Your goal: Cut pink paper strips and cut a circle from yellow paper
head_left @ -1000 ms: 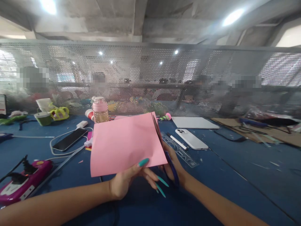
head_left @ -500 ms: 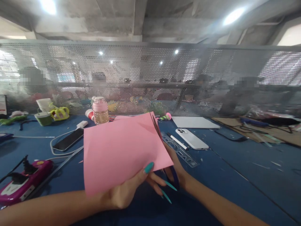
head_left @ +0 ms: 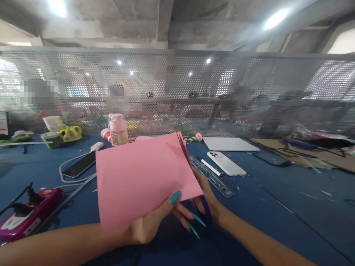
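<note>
A large sheet of pink paper [head_left: 141, 177] is held up over the blue table by my left hand [head_left: 155, 221], its thumb on top and its other fingers underneath. Long teal nails show on that hand. On the paper's right side, my right hand [head_left: 206, 188] grips a pair of scissors with dark blue handles [head_left: 205, 210]. The dark blades run along the paper's right part, with a narrow strip of pink beyond them. The paper covers most of my right hand's fingers.
Right of the paper lie a clear stencil ruler [head_left: 213, 179], a white marker [head_left: 211, 167] and a white phone [head_left: 226, 163]. A black phone [head_left: 80, 164] with a cable and a magenta power strip [head_left: 33, 212] lie left. Behind stand a pink bottle [head_left: 118, 129] and a perforated metal divider [head_left: 166, 81].
The paper's left edge has shifted slightly left. My left fingers underneath have moved a little left. Both hands keep their hold. A pale strip now shows at the far left.
</note>
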Demonstrator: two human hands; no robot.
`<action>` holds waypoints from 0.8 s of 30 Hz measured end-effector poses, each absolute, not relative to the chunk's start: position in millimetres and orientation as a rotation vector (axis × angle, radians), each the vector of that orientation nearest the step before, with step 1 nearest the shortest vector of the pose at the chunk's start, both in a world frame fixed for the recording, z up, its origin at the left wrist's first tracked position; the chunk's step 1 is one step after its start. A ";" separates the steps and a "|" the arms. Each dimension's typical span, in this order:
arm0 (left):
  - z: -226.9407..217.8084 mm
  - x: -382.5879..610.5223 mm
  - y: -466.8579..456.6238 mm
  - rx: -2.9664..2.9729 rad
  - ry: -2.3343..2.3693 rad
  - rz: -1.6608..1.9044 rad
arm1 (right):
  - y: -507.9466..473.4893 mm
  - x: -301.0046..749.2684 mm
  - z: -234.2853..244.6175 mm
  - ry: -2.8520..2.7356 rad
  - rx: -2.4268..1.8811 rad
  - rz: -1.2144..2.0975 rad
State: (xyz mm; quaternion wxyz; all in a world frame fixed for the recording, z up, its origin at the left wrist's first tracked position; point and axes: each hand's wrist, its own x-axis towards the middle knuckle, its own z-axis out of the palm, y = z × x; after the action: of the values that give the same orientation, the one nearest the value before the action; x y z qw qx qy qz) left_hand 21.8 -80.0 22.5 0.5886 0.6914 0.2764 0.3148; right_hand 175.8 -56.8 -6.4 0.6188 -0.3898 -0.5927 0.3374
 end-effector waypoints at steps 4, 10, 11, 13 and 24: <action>24.4 21.2 -80.3 1.609 0.629 0.720 | -57.5 177.1 -5.7 -1.364 -0.872 0.793; 16.2 19.9 -74.6 1.590 0.592 0.763 | -56.2 180.8 -2.5 -1.464 -0.869 0.656; 14.2 19.8 -73.4 1.594 0.583 0.763 | -55.4 182.0 -3.8 -1.488 -0.859 0.641; 11.0 19.4 -71.5 1.605 0.568 0.746 | -54.2 183.8 -6.2 -1.520 -0.845 0.624; 9.9 18.7 -71.6 1.614 0.556 0.708 | -56.7 181.3 -1.7 -1.474 -0.850 0.695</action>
State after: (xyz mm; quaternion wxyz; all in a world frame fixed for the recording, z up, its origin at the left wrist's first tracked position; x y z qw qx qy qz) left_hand 18.7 -71.6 9.9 0.6027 0.6970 0.2401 0.3056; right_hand 181.3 -56.7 -1.7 0.6068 -0.3676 -0.6375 0.3005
